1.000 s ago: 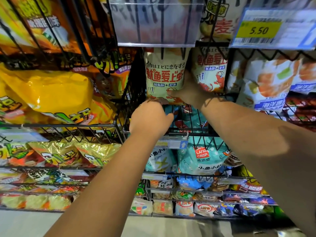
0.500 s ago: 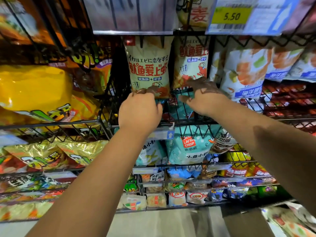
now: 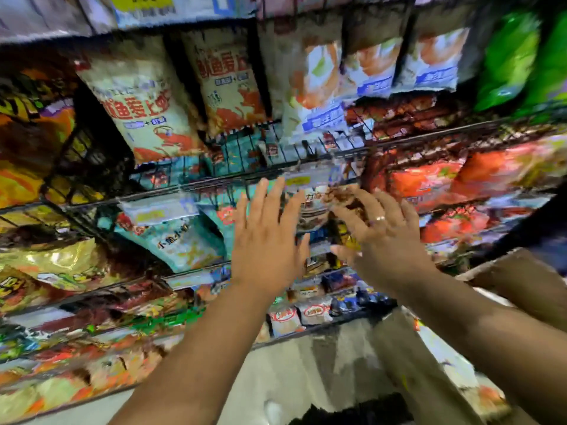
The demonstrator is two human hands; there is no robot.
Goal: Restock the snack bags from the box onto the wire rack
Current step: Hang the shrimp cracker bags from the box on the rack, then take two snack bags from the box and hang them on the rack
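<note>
Frame is heavily motion-blurred. Left hand (image 3: 270, 240) is raised in front of the wire rack (image 3: 214, 187), fingers straight and spread, back of hand to camera, holding nothing. Right hand (image 3: 386, 240) is just beside it, fingers also straight and fanned apart, nothing gripped; ring (image 3: 379, 218) on one finger. Right fingertips (image 3: 346, 207) overlap a brownish smear at the rack's front rail. It is possibly a small packet, but too blurred to tell whether they touch it. The hands are close but apart, both level with the shelf of teal snack bags (image 3: 184, 243).

Cream snack bags (image 3: 147, 111) with red lettering stand upright on the shelf above the hands, two facing out side by side. White-and-orange bags (image 3: 322, 84) are right of those, green bags (image 3: 506, 59) at far upper right. Red bags (image 3: 429, 182) fill the shelf right of the hands. Gold bags (image 3: 55, 265) sit lower left. Small packets (image 3: 285, 320) line the lowest shelves.

Price tag (image 3: 156, 211) is clipped to the front rail left of the left hand; yellow price label (image 3: 144, 1) at the top edge. Brown cardboard box (image 3: 521, 277) is lower right, beside the right forearm, only partly in view, contents not visible. Pale floor (image 3: 306, 363) lies beneath the rack.
</note>
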